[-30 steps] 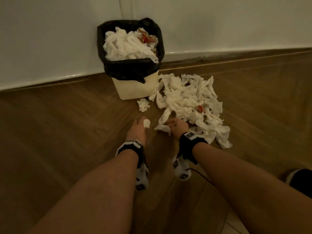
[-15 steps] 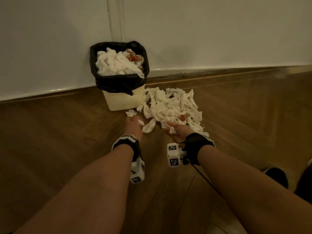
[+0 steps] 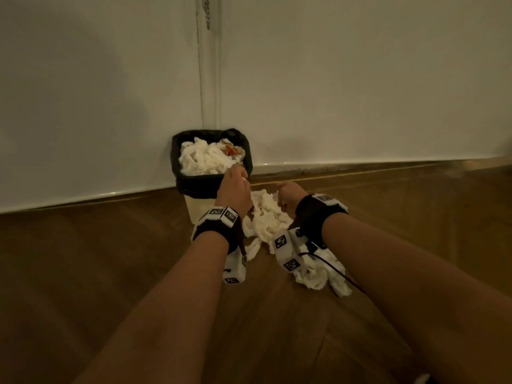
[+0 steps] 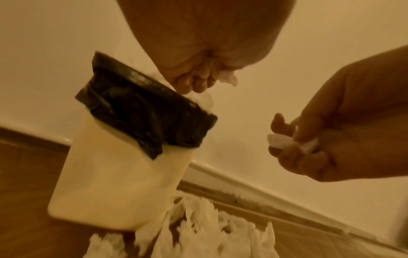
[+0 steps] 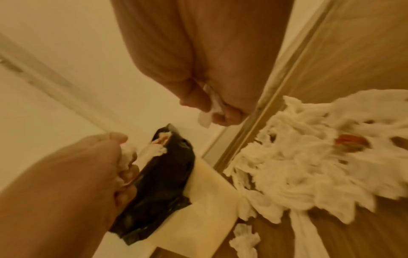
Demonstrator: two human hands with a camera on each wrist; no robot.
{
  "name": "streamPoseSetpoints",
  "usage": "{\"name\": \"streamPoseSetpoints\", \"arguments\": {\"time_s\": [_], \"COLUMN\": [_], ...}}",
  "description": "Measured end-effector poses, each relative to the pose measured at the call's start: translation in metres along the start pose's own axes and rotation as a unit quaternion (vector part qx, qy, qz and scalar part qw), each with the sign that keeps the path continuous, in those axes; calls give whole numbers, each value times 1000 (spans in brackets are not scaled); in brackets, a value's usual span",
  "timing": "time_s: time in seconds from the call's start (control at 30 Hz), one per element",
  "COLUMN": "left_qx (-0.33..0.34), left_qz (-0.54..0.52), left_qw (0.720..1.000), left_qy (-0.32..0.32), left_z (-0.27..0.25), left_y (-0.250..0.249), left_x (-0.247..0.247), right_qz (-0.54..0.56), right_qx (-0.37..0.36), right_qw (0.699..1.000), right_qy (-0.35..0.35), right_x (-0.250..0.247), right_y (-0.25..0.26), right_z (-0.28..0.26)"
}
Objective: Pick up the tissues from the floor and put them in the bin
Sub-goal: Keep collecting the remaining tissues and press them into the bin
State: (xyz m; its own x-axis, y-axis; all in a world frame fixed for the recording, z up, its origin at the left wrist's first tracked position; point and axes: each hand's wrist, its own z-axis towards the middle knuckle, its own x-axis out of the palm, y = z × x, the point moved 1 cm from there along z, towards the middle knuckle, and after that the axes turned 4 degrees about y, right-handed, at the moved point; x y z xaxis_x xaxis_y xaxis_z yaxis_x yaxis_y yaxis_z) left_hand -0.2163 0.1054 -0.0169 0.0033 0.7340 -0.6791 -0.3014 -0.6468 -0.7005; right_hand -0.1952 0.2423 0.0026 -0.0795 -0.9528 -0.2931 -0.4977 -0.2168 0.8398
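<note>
A cream bin (image 3: 198,210) (image 4: 114,183) (image 5: 205,209) with a black liner (image 3: 210,184) stands against the white wall, heaped with white tissues (image 3: 205,159). My left hand (image 3: 232,187) (image 4: 198,73) (image 5: 106,162) hovers at the bin's front right rim, fingers curled round a small tissue (image 4: 228,79). To its right, my right hand (image 3: 288,196) (image 5: 212,108) (image 4: 309,144) is raised off the floor and pinches another small tissue (image 5: 208,111) (image 4: 280,140). A pile of crumpled tissues (image 3: 266,217) (image 5: 309,160) lies on the floor right of the bin, under both wrists.
The floor is brown wood parquet (image 3: 83,259), with a skirting strip (image 3: 388,164) along the wall. A reddish scrap (image 5: 351,141) sits in the floor pile. One small loose tissue (image 5: 243,239) lies in front of the bin.
Both hands have lifted from the floor, each with a small tissue, and moved up towards the bin. The head view has tilted up, so the bin sits lower in it.
</note>
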Motion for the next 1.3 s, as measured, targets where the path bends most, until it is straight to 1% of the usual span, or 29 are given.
{"name": "streamPoseSetpoints", "arguments": {"time_s": [0.07, 0.1, 0.17, 0.23, 0.27, 0.3, 0.33, 0.37, 0.43, 0.47, 0.53, 0.6, 0.67, 0.73, 0.77, 0.83, 0.9, 0.97, 1.0, 1.07, 1.13, 1.2, 1.3], "left_qx": [-20, -33, -35, -31, -30, -30, -26, -15, 10, 15, 5, -33, -55, -66, -88, -99, -94, -79, -69, -74, -63, -45, -3], "left_qz": [-10, -8, 27, 45, 43, 39, 36, 31, 48, 76, 120, 105, 104, 104, 96, 123, 136, 155, 181, 229, 271, 284, 258], "left_qw": [999, 998, 998, 995, 995, 995, 995, 996, 995, 994, 992, 994, 993, 992, 991, 985, 980, 973, 968, 960, 954, 955, 966], "left_qy": [-45, -50, -55, -83, -88, -88, -85, -84, -85, -79, -41, 2, 28, 27, 33, 65, 107, 154, 158, 146, 116, 73, -28], "left_z": [10, 13, 20, 27, 30, 33, 36, 39, 42, 44, 48, 52, 57, 64, 67, 71, 70, 66, 65, 64, 62, 57, 35], "left_y": [1, 2, 11, 20, 24, 28, 30, 32, 37, 40, 47, 52, 52, 52, 50, 52, 54, 55, 56, 56, 56, 59, 69], "left_x": [-17, -25, -40, -54, -61, -67, -72, -75, -78, -76, -67, -58, -49, -45, -45, -44, -42, -37, -35, -35, -35, -31, -20], "right_qz": [-14, -22, -20, -11, -38, -88, -134, -167, -227, -280, -389, -463, -510, -538, -550, -573, -579, -588, -597, -609, -614, -612, -594], "right_qx": [-34, -50, -71, -91, -108, -132, -154, -174, -199, -208, -223, -236, -235, -238, -240, -248, -268, -306, -322, -339, -345, -343, -338], "right_qw": [999, 998, 996, 995, 993, 987, 975, 963, 944, 928, 888, 850, 825, 808, 800, 781, 769, 749, 735, 717, 710, 712, 728], "right_qy": [14, 21, 46, 47, 14, -37, -88, -120, -133, -127, -106, -83, -63, -41, -30, -1, 24, 22, 12, -3, -8, -19, -55], "right_x": [13, 19, 33, 43, 46, 48, 48, 48, 50, 52, 56, 61, 67, 74, 76, 80, 82, 80, 79, 78, 80, 80, 77], "right_y": [18, 25, 38, 50, 55, 58, 61, 64, 67, 68, 69, 70, 71, 71, 69, 64, 55, 48, 46, 46, 46, 44, 37], "right_z": [5, 8, 16, 24, 26, 31, 35, 39, 47, 49, 52, 57, 59, 62, 63, 63, 63, 66, 68, 72, 74, 74, 69]}}
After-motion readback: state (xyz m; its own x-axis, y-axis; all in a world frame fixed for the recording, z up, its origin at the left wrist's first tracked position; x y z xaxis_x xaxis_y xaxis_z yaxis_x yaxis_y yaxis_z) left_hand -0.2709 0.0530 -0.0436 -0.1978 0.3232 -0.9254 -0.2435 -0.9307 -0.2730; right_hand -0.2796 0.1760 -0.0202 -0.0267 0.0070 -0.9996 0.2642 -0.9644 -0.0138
